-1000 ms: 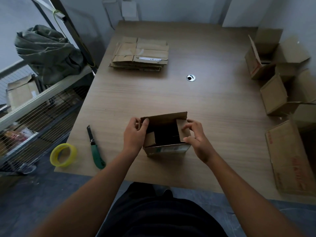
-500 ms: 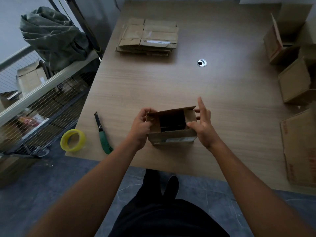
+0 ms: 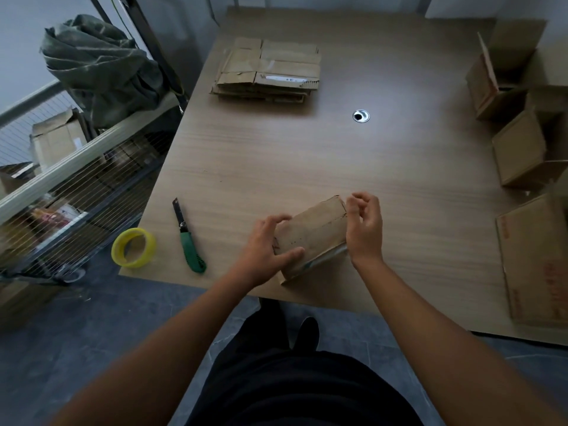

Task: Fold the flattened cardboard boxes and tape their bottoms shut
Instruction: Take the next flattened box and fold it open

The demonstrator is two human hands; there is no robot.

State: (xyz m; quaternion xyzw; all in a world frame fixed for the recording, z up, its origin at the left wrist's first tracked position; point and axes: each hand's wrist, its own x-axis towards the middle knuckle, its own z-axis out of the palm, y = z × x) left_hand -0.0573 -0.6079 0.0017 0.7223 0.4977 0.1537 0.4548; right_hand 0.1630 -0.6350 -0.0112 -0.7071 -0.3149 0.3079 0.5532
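Left hand [image 3: 267, 244] wrapped round the left end of the small brown cardboard box [image 3: 310, 238], lower centre of frame. Right hand [image 3: 364, 229] curled at its right end, can't tell if pinching. Best to keep it squared and pressed shut before grabbing the yellow tape roll [image 3: 133, 247], lower left. Thin, creased, matte board.

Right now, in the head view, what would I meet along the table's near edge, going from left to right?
tape roll → knife → left hand → box → right hand → large box
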